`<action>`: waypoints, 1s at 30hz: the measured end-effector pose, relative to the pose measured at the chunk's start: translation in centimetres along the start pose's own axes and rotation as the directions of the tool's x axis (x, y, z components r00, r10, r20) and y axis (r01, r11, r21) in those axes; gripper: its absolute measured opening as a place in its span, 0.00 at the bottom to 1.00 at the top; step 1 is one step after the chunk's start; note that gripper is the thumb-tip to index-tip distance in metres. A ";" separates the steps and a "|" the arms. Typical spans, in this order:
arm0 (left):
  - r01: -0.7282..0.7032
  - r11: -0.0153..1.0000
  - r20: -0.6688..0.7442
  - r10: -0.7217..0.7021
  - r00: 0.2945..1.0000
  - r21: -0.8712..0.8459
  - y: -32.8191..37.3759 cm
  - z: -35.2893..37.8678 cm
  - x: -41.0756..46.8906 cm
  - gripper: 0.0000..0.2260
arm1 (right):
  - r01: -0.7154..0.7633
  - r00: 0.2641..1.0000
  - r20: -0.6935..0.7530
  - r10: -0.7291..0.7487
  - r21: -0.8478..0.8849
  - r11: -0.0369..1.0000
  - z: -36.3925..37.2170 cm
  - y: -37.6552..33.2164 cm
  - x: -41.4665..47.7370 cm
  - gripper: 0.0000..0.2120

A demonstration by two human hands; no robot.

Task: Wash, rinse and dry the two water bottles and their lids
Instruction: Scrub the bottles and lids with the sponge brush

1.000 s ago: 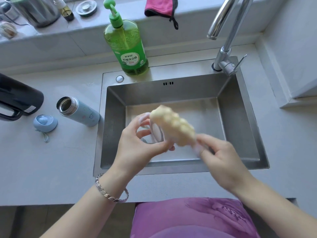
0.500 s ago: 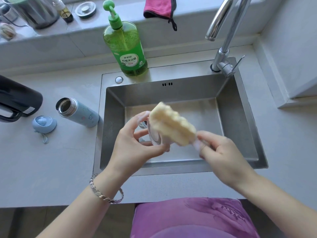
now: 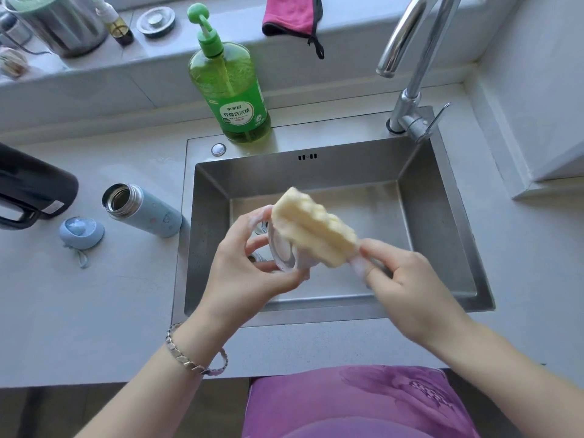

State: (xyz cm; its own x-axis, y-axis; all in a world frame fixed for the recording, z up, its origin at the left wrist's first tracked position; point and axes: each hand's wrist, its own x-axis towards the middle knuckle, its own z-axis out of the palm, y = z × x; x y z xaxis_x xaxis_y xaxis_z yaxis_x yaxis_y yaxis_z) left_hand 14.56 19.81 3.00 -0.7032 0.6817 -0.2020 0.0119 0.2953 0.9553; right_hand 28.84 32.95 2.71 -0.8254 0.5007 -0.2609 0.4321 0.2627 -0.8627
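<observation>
Gripping a pale round lid [image 3: 284, 252] over the steel sink [image 3: 316, 315], the left hand [image 3: 249, 270] meets a knobbly yellow sponge wand [image 3: 313, 229] pinched by the right hand [image 3: 414, 282]; beyond, the open light-blue flask [image 3: 148, 213] and its blue cap [image 3: 81, 233] lie on the grey counter [image 3: 94, 311], seemingly unwashed.
</observation>
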 end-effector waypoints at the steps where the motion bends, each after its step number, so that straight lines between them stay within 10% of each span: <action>1: -0.007 1.000 0.004 0.007 1.000 0.012 0.0 0.0 -0.1 0.32 | -0.041 0.999 -0.025 0.041 0.003 0.999 -0.3 0.4 0.5 0.09; 5: 0.030 0.999 0.068 -0.028 0.997 -0.037 0.3 0.0 0.1 0.34 | -0.299 0.949 0.017 0.316 0.375 0.878 -0.8 0.3 2.0 0.09; 10: 0.116 0.993 0.174 -0.114 0.978 -0.003 0.7 0.5 0.4 0.34 | -0.262 0.962 0.086 0.257 0.536 0.803 0.6 -1.0 1.6 0.10; 17: 0.181 0.973 0.043 -0.177 0.983 -0.144 0.3 0.7 0.5 0.22 | -0.032 0.999 0.009 0.031 0.189 0.982 -0.1 -0.4 0.4 0.14; 30: -0.124 0.970 -0.059 0.139 0.988 0.211 0.2 0.0 0.1 0.29 | 0.088 0.994 -0.059 -0.094 -0.088 0.992 -0.6 -0.2 0.0 0.06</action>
State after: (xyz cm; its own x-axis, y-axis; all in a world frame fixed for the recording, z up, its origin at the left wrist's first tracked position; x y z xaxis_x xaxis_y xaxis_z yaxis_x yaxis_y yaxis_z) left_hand 14.49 19.94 3.15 -0.7355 0.6754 -0.0539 0.2485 0.3429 0.9059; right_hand 28.94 33.38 3.11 -0.8393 0.5217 -0.1528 0.3878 0.3776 -0.8408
